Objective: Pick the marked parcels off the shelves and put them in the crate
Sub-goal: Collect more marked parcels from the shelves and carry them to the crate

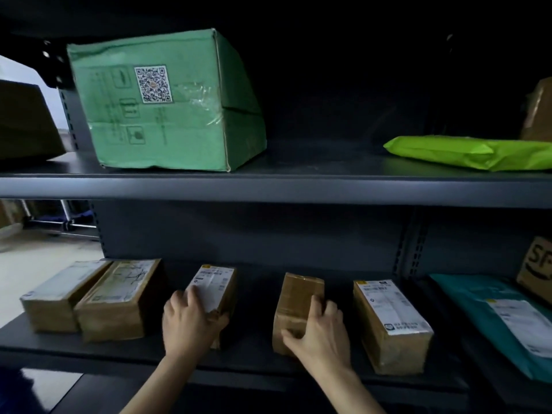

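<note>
Middle of the lower shelf (254, 354), near its front edge: labelled parcel (215, 282) and, to its right and apart from it, plain parcel (298, 294), both lying lengthwise front to back. Left hand (191, 324) curled round the labelled parcel's near end, fingers on top, thumb against the end face. Right hand (321, 336) clasping the plain parcel's near end, thumb across the front, fingers along the right side. Toward the shelf's left edge, two taped boxes (116, 294) touching side by side. Right of the plain parcel, another labelled box (391, 324). Beyond it, by the right edge, a teal mailer (493, 312), with a printed carton (537, 270) behind. On the upper shelf (298, 189): green box (167, 109) at left, lime mailer (466, 152) at right.
</note>
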### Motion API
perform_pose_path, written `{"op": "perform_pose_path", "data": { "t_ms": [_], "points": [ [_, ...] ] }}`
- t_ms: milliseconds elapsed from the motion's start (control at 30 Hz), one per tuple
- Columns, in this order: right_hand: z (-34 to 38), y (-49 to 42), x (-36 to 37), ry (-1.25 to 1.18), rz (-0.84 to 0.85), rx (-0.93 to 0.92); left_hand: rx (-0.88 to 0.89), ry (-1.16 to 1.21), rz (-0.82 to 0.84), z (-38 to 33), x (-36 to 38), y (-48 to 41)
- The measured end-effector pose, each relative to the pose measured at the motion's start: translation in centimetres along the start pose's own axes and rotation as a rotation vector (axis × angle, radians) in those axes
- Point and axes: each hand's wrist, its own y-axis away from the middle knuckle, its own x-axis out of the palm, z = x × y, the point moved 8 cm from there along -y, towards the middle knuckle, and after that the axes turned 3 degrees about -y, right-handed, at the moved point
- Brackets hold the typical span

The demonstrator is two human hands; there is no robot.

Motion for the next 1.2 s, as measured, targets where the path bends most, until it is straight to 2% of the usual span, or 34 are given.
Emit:
{"op": "perform_pose_path", "data": {
  "t_ms": [67,133,167,233,333,367,500,533,600,667,733,933,1067,1200],
  "points": [
    [-0.6,0.1,0.0,-0.057,0.024,-0.004,0.054,-0.092,-0.068,-1.7,-0.8,0.8],
    [-1.5,0.5,-0.1,-0.177,0.039,-0.005,0.224,-0.039,-0.167,-5.0,-1.4,2.2],
    [-2.1,0.7,-0.1,-0.227,0.048,-0.004,0.324,0.009,-0.163,-7.0,-1.3,3.2],
    [-3.2,1.5,0.0,-0.246,0.066,-0.012,0.452,0.07,-0.046,-11.3,-0.2,5.3],
    [-4.0,2.8,-0.4,-0.153,0.037,-0.063,0.381,0.072,0.257,-14.8,2.8,7.0],
    [-4.1,3.2,-1.0,-0.108,-0.012,-0.094,0.332,0.05,0.311,-15.2,3.5,7.1],
    [-6.0,3.1,-5.8,0.059,-0.358,-0.137,0.235,-0.022,0.358,-15.1,4.5,6.8],
    [-6.8,2.6,-6.7,0.112,-0.346,-0.08,0.234,-0.022,0.34,-15.0,4.4,6.7],
    [-9.2,1.6,-7.6,0.183,-0.214,0.109,0.231,0.024,0.303,-14.7,4.0,6.6],
    [-11.7,1.1,-6.9,0.179,-0.081,0.252,0.215,0.156,0.294,-14.3,4.0,6.5],
    [-12.5,1.3,-6.4,0.106,-0.062,0.292,0.142,0.374,0.34,-13.4,4.7,6.3],
    [-11.8,2.7,-5.7,-0.149,-0.36,0.123,-0.255,1.321,0.534,-11.4,7.7,7.2],
    [-11.2,3.3,-5.4,-0.172,-0.495,0.033,-0.278,1.544,0.595,-11.0,8.6,8.0],
    [-11.4,3.3,-5.0,-0.169,-0.481,0.05,-0.24,1.583,0.633,-11.1,8.3,8.5]
  ]
}}
